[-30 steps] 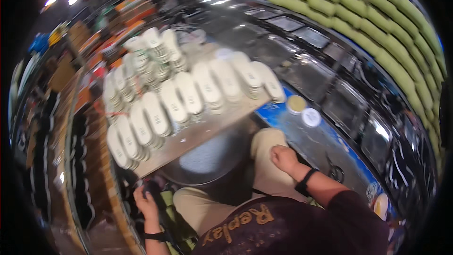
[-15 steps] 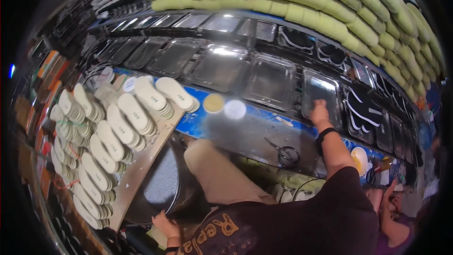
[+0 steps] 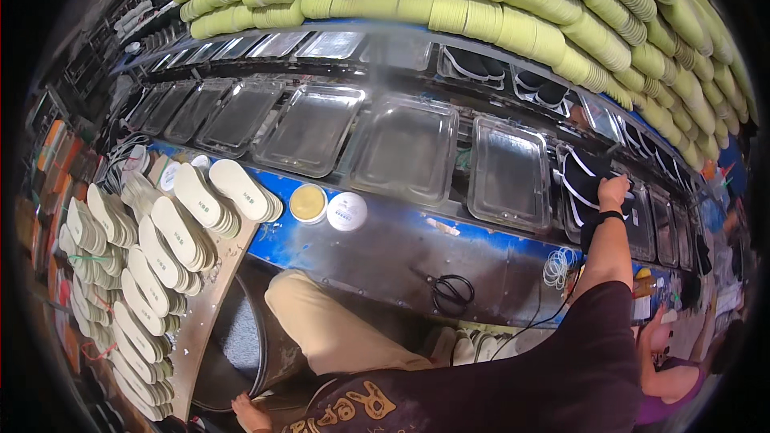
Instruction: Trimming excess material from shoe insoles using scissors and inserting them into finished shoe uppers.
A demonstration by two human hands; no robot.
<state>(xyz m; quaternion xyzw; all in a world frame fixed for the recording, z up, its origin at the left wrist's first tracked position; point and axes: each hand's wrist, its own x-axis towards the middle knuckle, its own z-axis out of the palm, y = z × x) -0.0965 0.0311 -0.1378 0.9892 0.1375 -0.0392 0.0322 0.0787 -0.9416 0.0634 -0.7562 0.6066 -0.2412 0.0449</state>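
Right hand (image 3: 613, 191) is extended to a clear tray (image 3: 597, 192) on the conveyor, fingers closed on black sandal straps (image 3: 579, 179) stacked inside. Left hand (image 3: 250, 412) rests low beside the dark drum (image 3: 233, 337); grip cannot be determined. White insoles (image 3: 172, 232) lie fanned on the board, within reach.

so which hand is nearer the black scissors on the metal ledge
Right. The right hand is up at a tray with black straps, above and to the right of the scissors. The left hand is low at the frame's bottom edge, farther away.
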